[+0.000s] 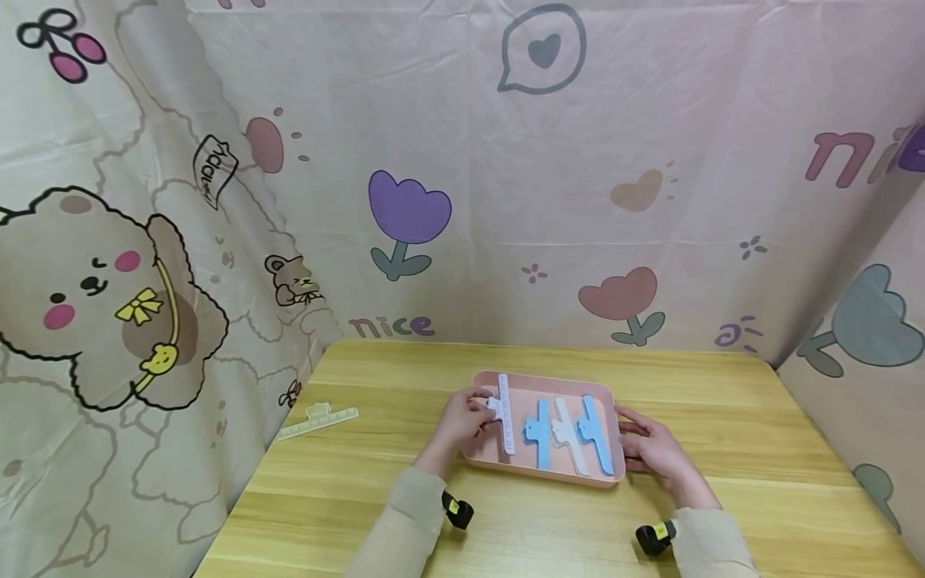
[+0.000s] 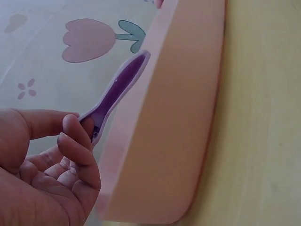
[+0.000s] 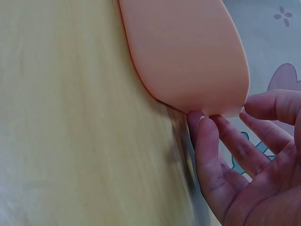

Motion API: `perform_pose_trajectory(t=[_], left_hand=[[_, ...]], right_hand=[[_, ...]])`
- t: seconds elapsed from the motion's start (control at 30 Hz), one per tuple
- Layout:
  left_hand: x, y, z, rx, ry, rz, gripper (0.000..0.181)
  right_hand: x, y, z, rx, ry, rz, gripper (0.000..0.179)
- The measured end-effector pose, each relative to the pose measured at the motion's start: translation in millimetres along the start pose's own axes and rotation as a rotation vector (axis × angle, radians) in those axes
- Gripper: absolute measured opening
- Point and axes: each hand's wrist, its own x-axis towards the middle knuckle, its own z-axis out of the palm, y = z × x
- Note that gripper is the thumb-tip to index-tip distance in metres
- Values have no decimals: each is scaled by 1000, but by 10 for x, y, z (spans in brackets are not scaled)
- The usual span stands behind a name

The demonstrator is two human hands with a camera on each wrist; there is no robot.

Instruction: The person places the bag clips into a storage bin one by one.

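My left hand [image 1: 462, 417] pinches a lilac ruler clip [image 1: 508, 425] by its grip tab, over the left part of a pink tray [image 1: 506, 463]. In the left wrist view the clip's purple underside [image 2: 122, 77] shows above the tray rim, between thumb and fingers. Inside the tray lie a blue clip [image 1: 543, 441], a white clip [image 1: 574, 445] and another blue clip [image 1: 597, 441], side by side. At the tray's right end my right hand [image 1: 654, 445] rests its extended fingertips against the outer wall [image 3: 188, 56].
A pale yellow ruler clip [image 1: 318, 421] lies on the wooden table [image 1: 361, 514] at the left, away from the tray. A printed curtain [image 1: 470, 160] hangs behind the table and along both sides.
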Motion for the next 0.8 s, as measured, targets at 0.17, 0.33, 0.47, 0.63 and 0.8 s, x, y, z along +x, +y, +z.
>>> perform_pose_trajectory(t=[0.17,0.33,0.47,0.63,0.8], left_hand=[[40,-45,74,23,-7,-17,32],[64,-43,157,18,-11,-24,32],[55,-41,214,18,-22,-36,32],[36,-51,269,46,-37,-43,33],[30,-86,303,56,-53,-44,33]], right_hand=[[12,20,-33,10,-20,-4,66],[22,22,-51,19,-26,-5,67],[15,12,-19,34,-6,7,66],[-3,-3,16,34,8,22,65],[-7,-8,22,15,12,26,65]])
